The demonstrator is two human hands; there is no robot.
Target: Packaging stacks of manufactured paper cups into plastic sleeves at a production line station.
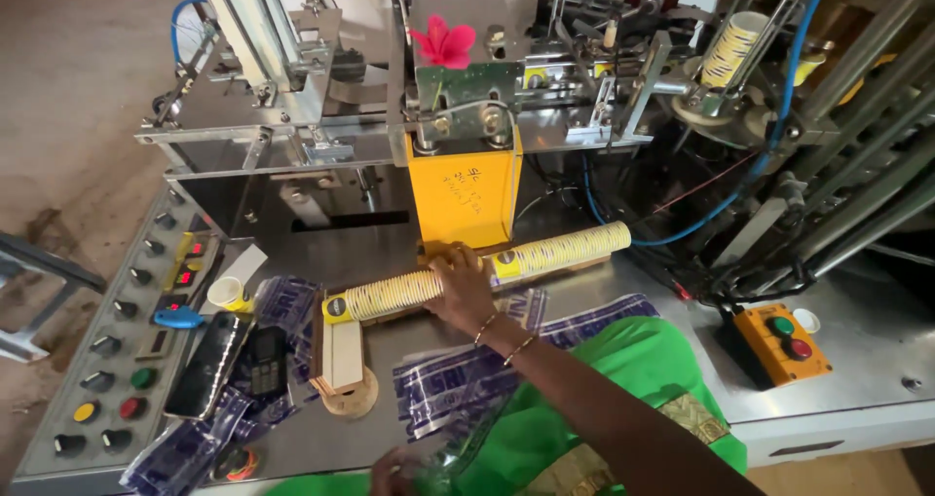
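Observation:
A long row of nested yellow-and-white paper cups lies on its side on a wooden rack on the steel machine table. My right hand, with bangles at the wrist, is laid over the middle of the row and grips it. My left hand is at the bottom edge, fingers curled on a clear plastic bag with blue print. Only part of that hand shows. A green garment covers my lap under the right arm.
A cup-forming machine with a yellow panel and a pink flower stands behind. At the left are a control panel, two phones, a single cup. A yellow button box sits at the right.

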